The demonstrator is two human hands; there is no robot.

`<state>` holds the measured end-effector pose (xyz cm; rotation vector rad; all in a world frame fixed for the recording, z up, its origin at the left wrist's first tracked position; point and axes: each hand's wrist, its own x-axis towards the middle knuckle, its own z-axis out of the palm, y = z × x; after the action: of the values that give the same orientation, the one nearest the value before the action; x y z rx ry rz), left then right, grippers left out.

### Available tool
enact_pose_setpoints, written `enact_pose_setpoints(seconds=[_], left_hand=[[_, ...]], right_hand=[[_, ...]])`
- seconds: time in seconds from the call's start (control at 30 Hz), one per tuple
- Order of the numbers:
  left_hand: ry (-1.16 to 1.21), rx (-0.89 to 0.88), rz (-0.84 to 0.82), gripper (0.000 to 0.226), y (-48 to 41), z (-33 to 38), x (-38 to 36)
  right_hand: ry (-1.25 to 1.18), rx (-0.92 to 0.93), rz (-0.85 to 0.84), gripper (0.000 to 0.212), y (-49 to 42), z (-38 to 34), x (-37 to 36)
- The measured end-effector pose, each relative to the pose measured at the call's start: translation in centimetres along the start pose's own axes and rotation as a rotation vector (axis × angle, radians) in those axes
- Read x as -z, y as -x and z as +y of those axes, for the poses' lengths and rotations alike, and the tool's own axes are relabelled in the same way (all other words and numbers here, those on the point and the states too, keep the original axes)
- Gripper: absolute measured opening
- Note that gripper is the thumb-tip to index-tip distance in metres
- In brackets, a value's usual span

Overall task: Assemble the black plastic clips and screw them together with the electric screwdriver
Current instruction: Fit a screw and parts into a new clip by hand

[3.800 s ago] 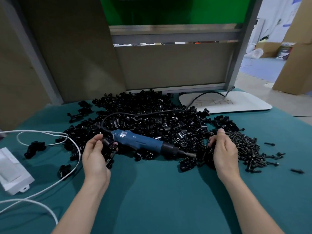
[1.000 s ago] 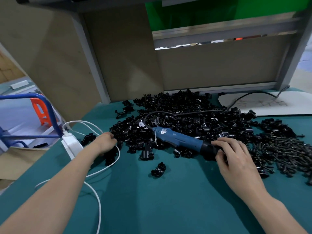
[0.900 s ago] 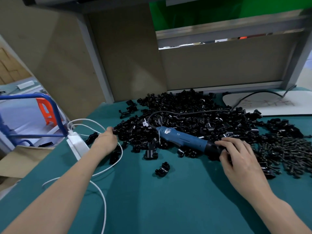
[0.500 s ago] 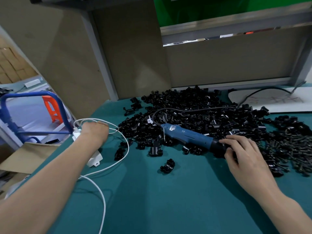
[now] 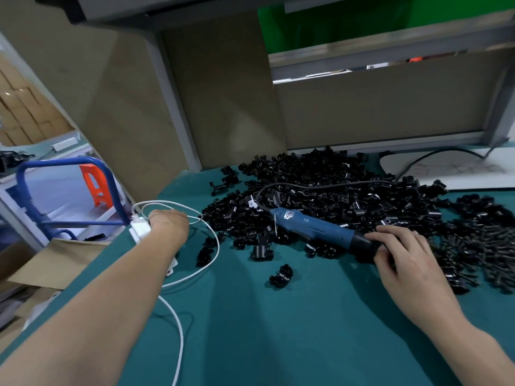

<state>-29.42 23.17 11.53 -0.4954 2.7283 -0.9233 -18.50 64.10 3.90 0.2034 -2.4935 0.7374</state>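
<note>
L hand (image 5: 167,225): far left, on white adapter box (image 5: 138,232) at table edge; fingers hidden behind wrist, can't tell grip.
R hand (image 5: 404,254): fingers over black nose of electric screwdriver (image 5: 315,229), thumb on near side, curled round it.
Screwdriver pos.: on its side at near edge of clip pile (image 5: 334,196), nose to right.
Screws (image 5: 482,246): heap just right of R hand.
Loose clip (image 5: 281,274): alone on teal mat (image 5: 278,330).

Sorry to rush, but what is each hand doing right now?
Left hand: on the white adapter, fingers hidden; cannot tell.
Right hand: grips the electric screwdriver by its black nose.
</note>
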Motion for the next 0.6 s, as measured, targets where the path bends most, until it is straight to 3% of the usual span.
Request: enact_pose_setpoints(seconds=[0.13,0.33,0.5,0.6], left_hand=[[0.151,-0.016,0.166,0.032,2.3,1.2,1.3],[0.449,-0.078,0.189,0.04,9.7,0.0,2.8],[0.997,-0.654,-0.16,0.058,17.5,2.8,6.4],[1.016,-0.909,-0.173,0.045,19.3,7.7,7.7]], right_hand=[[-0.013,0.032,0.056,0.03,0.3,0.0,0.2],[-0.158,0.086,0.085,0.033,1.0,-1.8,0.6],[-0.323,0.161,-0.135,0.041,2.7,-4.4,0.2],[-0.471,0.121,-0.272,0.043,3.6,-4.9,-0.4]])
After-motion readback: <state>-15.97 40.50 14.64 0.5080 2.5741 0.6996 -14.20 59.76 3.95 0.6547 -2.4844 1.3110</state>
